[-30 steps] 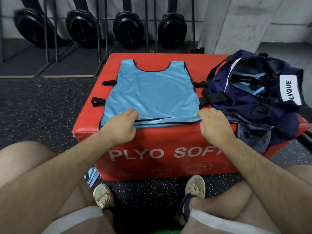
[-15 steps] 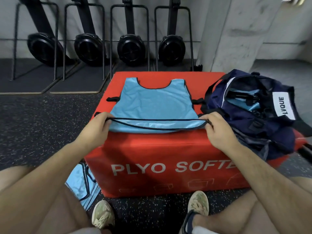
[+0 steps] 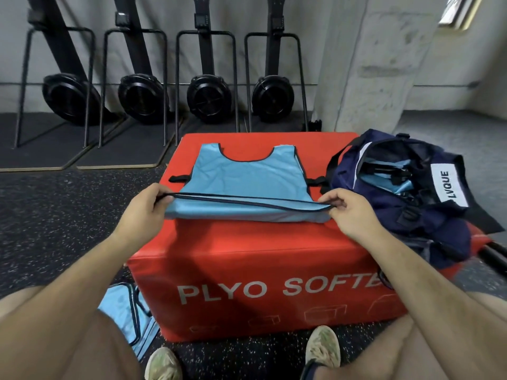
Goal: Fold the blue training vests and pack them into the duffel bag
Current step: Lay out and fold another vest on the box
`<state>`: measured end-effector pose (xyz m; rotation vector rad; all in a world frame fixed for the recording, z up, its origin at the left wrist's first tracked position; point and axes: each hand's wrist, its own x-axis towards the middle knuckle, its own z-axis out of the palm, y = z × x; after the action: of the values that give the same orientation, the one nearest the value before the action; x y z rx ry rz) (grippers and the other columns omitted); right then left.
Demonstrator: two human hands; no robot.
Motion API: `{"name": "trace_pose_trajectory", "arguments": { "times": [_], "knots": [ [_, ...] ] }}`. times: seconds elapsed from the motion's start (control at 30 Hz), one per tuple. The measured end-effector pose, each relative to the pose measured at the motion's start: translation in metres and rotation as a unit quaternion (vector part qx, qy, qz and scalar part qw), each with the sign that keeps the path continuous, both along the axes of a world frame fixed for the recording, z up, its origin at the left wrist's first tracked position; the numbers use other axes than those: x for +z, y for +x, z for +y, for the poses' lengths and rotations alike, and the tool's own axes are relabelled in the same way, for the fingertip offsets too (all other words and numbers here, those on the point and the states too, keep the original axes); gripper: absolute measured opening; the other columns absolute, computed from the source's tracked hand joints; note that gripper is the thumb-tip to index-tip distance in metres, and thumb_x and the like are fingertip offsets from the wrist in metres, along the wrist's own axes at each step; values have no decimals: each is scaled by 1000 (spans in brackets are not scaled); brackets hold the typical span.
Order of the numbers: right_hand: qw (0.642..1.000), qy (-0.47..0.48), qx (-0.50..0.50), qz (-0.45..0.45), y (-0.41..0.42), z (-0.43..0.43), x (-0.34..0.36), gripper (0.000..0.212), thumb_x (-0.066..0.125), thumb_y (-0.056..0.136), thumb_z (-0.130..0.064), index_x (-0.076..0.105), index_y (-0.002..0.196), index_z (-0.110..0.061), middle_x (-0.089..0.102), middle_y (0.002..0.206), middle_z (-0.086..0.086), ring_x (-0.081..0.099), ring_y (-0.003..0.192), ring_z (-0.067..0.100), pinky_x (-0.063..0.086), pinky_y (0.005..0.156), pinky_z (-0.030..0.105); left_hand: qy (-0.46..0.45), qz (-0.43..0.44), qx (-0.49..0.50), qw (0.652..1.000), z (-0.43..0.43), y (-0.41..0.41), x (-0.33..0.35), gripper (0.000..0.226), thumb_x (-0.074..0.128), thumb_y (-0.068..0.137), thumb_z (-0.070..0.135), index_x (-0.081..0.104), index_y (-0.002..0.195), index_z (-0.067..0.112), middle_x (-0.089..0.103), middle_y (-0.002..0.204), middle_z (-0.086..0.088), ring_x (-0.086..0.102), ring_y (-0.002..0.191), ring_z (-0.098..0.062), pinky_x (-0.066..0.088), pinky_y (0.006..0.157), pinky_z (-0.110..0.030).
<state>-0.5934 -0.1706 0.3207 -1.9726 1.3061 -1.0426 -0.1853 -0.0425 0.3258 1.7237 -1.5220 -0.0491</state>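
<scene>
Your left grip (image 3: 145, 208) and right grip (image 3: 348, 212) each pinch a hem corner of the light-blue mesh training vest (image 3: 247, 176) on the red foam plyo box (image 3: 247, 242). The hem runs 9-to-3 o'clock, the neckline lies at 12, and the navy duffel bag (image 3: 397, 193) sits at 3, nearer your right.

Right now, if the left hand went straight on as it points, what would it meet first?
Likely the black side strap of the blue vest, though the raised left hand might pass above.
</scene>
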Motion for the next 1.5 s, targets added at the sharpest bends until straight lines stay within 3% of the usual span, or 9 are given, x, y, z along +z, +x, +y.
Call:
{"name": "trace_pose_trajectory", "arguments": {
  "times": [0.2,0.3,0.37,0.67,0.87,1.03,1.17,1.27,1.5],
  "knots": [
    [999,21,51,1,2,0,3,28,68,89,0,72,95,-28,72,103,-1,66,95,8,49,84,12,15,22,13,1000,-3,-1,-4,10,56,99,8,63,105,8,64,99,-3,56,94,-17,36,78,-27],
    [997,23,69,-9,4,4,4,5,75,89,-27,73,85,-26,71,83,-11,59,73,1,46,70,13,23,25,17,999,-4,-2,-5,10,55,99,8,63,105,10,64,98,-1,55,93,-14,36,77,-25],
    [997,16,71,-8,5,3,2,15,73,90,-32,73,82,-20,61,66,-17,50,60,-1,39,59,11,28,35,22,999,-4,-4,-5,11,55,99,9,63,104,13,63,97,1,54,92,-12,36,77,-24],
    [998,14,38,43,5,-4,-3,11,75,88,-11,71,91,-20,67,84,-4,53,69,5,43,69,11,38,52,14,998,-3,-8,-4,15,56,98,10,59,96,24,62,93,6,54,92,-8,37,78,-21],
    [982,-117,16,151,-3,-4,4,18,71,90,-9,74,107,-15,56,88,-12,52,79,-5,37,77,11,72,33,1,997,-5,-11,-1,10,58,98,11,62,107,15,62,98,1,54,92,-13,35,76,-19],
    [995,-25,5,101,-7,2,26,6,65,95,-14,65,99,-19,65,95,-9,60,88,4,43,82,23,86,12,11,996,1,-8,16,13,54,101,24,59,97,12,61,85,3,53,77,-14,35,63,-26],
    [997,27,32,58,-16,13,56,7,69,93,-9,66,96,-15,70,89,-9,62,83,0,42,70,5,74,23,-3,997,15,-4,40,8,59,99,22,61,93,16,62,84,5,54,80,-16,38,67,-30],
    [996,45,74,24,-20,21,71,10,72,90,-7,71,96,-15,73,89,-6,64,84,2,44,77,7,67,43,0,997,24,1,56,8,60,97,22,62,90,19,64,83,2,54,76,-12,41,69,-27],
    [995,16,46,87,1,-8,90,5,71,93,-24,74,90,-24,73,85,-12,66,81,0,44,72,18,80,106,43,990,8,19,67,23,66,93,38,60,84,17,61,71,-6,47,65,-13,37,63,-34]
  ]
}}
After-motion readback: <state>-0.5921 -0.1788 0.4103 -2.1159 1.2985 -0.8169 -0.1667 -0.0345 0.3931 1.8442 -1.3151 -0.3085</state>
